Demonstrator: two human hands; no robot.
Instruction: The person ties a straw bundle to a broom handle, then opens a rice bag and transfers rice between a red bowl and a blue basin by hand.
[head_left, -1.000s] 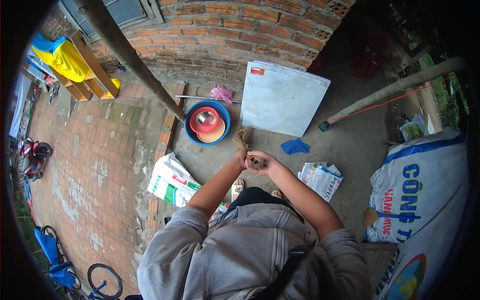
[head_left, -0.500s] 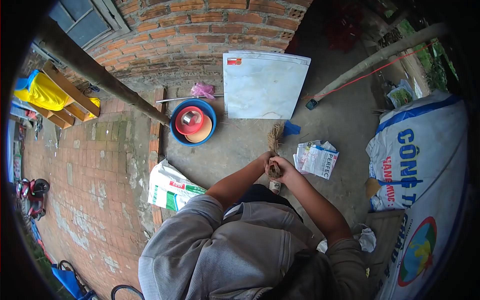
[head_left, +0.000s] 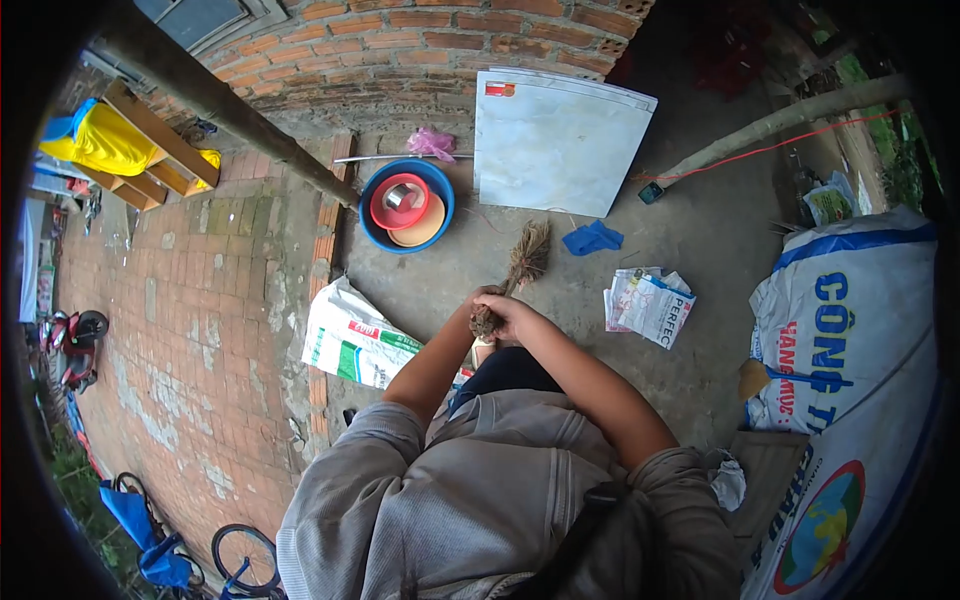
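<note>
Both of my hands are wrapped round the handle of a straw broom (head_left: 529, 252) in front of my body. My left hand (head_left: 478, 302) is closed on the left side of the handle. My right hand (head_left: 510, 313) is closed beside it, against the left one. The thick butt of the handle sticks out below my hands, towards me. The frayed bristles fan out away from me over the concrete floor, a little left of a blue scrap (head_left: 592, 238). My fingers are partly hidden behind the handle.
A blue basin (head_left: 367, 226) with smaller bowls stands ahead on the left. A white panel (head_left: 560, 145) leans near the brick wall. Printed plastic bags (head_left: 652, 308) lie right, a white sack (head_left: 350, 335) left. Large stuffed sacks (head_left: 850, 300) line the right side.
My hands and the broom have moved left, towards the white sack. The broom now slants, its bristles pointing forward and right, with a wider gap to the blue scrap. The view has shifted too.
</note>
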